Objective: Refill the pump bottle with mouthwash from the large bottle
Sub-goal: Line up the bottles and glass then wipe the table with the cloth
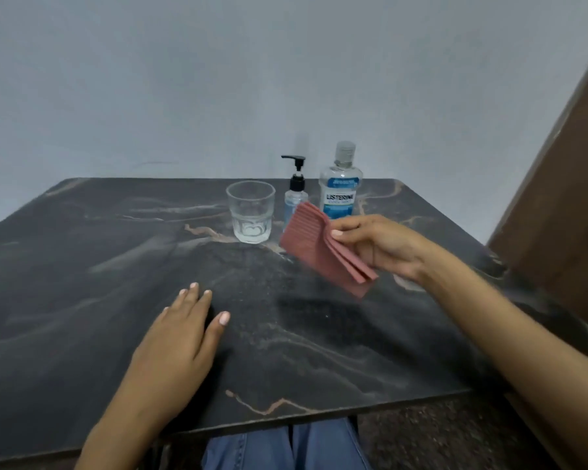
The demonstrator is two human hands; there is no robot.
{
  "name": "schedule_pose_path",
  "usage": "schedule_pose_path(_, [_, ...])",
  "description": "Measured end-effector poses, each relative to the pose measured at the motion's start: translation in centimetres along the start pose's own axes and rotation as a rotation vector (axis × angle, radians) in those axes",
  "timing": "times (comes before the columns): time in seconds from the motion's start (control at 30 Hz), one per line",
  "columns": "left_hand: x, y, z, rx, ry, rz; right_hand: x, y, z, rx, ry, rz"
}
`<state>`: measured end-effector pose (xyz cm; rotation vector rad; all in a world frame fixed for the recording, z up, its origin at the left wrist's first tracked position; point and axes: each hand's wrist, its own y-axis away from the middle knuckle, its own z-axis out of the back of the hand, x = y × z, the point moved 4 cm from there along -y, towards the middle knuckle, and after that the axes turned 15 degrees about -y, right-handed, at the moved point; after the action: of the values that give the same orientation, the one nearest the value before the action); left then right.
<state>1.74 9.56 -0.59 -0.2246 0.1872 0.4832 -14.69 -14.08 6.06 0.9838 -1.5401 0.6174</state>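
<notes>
Right hand (381,247) pinches a folded pink cloth (323,249) above the table (82,266); left hand (180,337) flat, fingers straight. Pump bottle (295,195) upright at the far edge — between drinking glass (251,212) and Listerine bottle (341,184).

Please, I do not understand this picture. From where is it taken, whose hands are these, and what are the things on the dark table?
There is only one picture. A camera worn on a person's head took it, looking forward and down, so you see that person's own hands and no machine. The left hand lies flat on the dark marble-patterned table with straight fingers and holds nothing. The right hand is raised and pinches a folded pink ribbed cloth. At the far side, in a row, stand an empty-looking drinking glass, a small pump bottle with a black pump, and a large mouthwash bottle with its cap on. The cloth partly hides the pump bottle. Pouring has not yet begun.
</notes>
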Motion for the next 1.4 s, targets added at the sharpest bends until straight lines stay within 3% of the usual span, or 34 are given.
schedule_pose_path(0.1, [1.0,-0.9,0.7,-0.049,0.012,0.012,-1.2,-4.1,-5.7,0.065,-0.242,-0.148])
schedule_pose_path(0.2, [2.5,-2.0,1.5,-0.093,0.003,0.049,-1.2,-8.1,-10.5,-0.055,-0.18,-0.075])
schedule_pose_path(0.33, [4.3,-3.6,2.2,-0.088,-0.048,0.07,0.2,-12.2,-15.0,-0.393,0.612,0.38])
schedule_pose_path(0.4, [4.9,-4.5,2.4,-0.069,-0.066,0.072,-0.2,-13.5,-17.1,-0.434,0.861,0.43])
schedule_pose_path(0.57, [6.1,-6.3,2.8,-0.042,-0.181,0.033,-2.8,-15.9,-17.4,-0.278,1.094,0.305])
schedule_pose_path(0.77, [5.9,-9.8,1.8,0.051,-0.33,-0.119,-5.2,-14.1,-14.4,0.256,1.403,0.174])
schedule_pose_path(0.83, [5.9,-11.1,1.2,0.076,-0.403,-0.16,-6.2,-13.7,-14.5,0.334,1.431,0.203])
schedule_pose_path(1.0, [7.5,-12.5,0.6,0.099,-0.364,-0.237,-6.5,-13.4,-14.9,0.241,1.469,0.32])
schedule_pose_path(1.4, [9.3,-15.2,0.2,0.19,-0.422,-0.348,-7.4,-15.4,-15.3,0.041,1.446,0.218])
